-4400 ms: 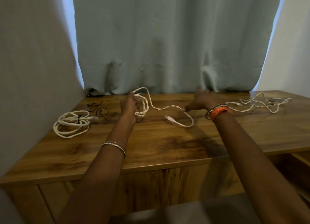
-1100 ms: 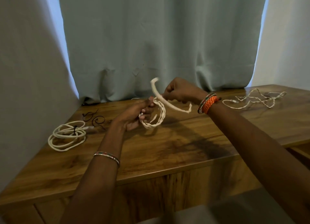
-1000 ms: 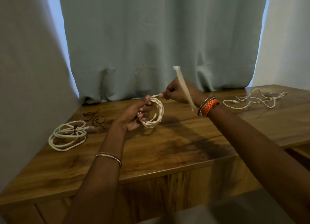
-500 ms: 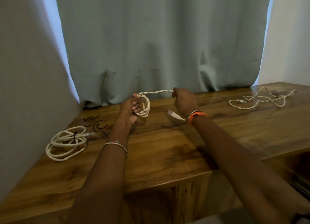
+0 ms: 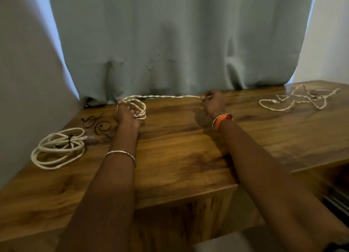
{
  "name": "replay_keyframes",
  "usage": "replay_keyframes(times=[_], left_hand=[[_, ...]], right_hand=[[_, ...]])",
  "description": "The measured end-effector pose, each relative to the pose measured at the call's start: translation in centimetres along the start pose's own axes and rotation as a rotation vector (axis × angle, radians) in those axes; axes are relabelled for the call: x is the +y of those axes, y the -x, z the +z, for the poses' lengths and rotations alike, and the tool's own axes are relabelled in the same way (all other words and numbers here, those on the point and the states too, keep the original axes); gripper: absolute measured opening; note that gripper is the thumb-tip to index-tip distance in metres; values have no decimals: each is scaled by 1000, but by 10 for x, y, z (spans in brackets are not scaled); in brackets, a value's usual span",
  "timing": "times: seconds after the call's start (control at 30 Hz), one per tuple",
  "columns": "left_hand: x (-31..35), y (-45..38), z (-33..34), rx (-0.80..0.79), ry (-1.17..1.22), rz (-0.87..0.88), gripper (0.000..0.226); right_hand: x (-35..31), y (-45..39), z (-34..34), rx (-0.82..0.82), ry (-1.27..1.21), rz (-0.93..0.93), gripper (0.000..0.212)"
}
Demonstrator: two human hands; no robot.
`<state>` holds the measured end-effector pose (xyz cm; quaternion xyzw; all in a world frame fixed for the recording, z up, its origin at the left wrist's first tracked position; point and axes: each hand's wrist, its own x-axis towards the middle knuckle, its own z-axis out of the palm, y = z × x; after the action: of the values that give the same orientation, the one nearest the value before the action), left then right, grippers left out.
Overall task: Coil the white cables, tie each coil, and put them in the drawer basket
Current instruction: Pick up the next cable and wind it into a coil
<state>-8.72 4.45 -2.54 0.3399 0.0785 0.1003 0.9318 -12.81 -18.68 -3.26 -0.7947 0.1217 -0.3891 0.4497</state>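
My left hand point(image 5: 126, 114) grips a small coil of twisted white cable point(image 5: 138, 106) near the back of the wooden table point(image 5: 179, 157). From the coil a straight length of that cable point(image 5: 170, 96) runs right to my right hand point(image 5: 213, 103), which pinches its end. A finished coil of thicker white cable point(image 5: 56, 147), tied with a dark tie, lies at the table's left. A third white cable point(image 5: 300, 99) lies loose and tangled at the back right. No drawer basket shows.
Two dark loose ties point(image 5: 98, 123) lie between the tied coil and my left hand. A grey-green curtain point(image 5: 179, 44) hangs behind the table. A wall point(image 5: 24, 81) stands close on the left. Below the table's right edge there is a dark opening point(image 5: 336, 193).
My right hand has moved right, pulling the cable's free end taut away from the coil. My left hand still holds the coil, now lower at the table's back.
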Motion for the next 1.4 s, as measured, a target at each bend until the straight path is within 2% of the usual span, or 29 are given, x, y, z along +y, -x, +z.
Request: replay_keyframes(times=[0.07,0.17,0.23,0.3,0.43,0.53,0.63,0.7,0.77,0.9,1.03,1.17,1.27,1.4], left_hand=[[2,-2,-3,15,-74,18,41],[2,2,-4,58,-242,110,35],[0,6,0,102,-448,240,28],[-2,8,2,142,-620,353,32],[0,20,6,111,-942,549,36],[-2,20,9,5,-1001,613,32],[-11,19,6,-257,-921,449,29],[-18,26,4,-452,-958,335,36],[-19,37,6,-550,-978,276,35],[-12,47,9,-577,-1034,280,32],[-9,55,10,-679,-953,-26,38],[-6,65,15,-758,-762,-322,32],[-5,69,19,-836,-625,-428,39],[-5,71,21,-893,-567,-502,44]], right_hand=[[0,0,-3,7,-14,34,10],[-5,3,-8,-32,250,-62,12],[-13,9,-8,-163,419,-70,19],[-23,14,-5,-335,561,-98,25],[-46,23,-7,-593,563,-126,16],[-56,27,-10,-889,400,-62,13],[-59,28,-11,-1148,269,-43,10],[-61,29,-13,-1232,179,-62,8],[-63,27,-16,-1270,69,-38,7],[-59,22,-21,-1254,-158,32,8],[-56,22,-21,-1141,-353,71,12],[-56,22,-20,-913,-389,21,18],[-58,24,-18,-696,-381,-9,16],[-57,23,-11,-429,-270,-106,15]])
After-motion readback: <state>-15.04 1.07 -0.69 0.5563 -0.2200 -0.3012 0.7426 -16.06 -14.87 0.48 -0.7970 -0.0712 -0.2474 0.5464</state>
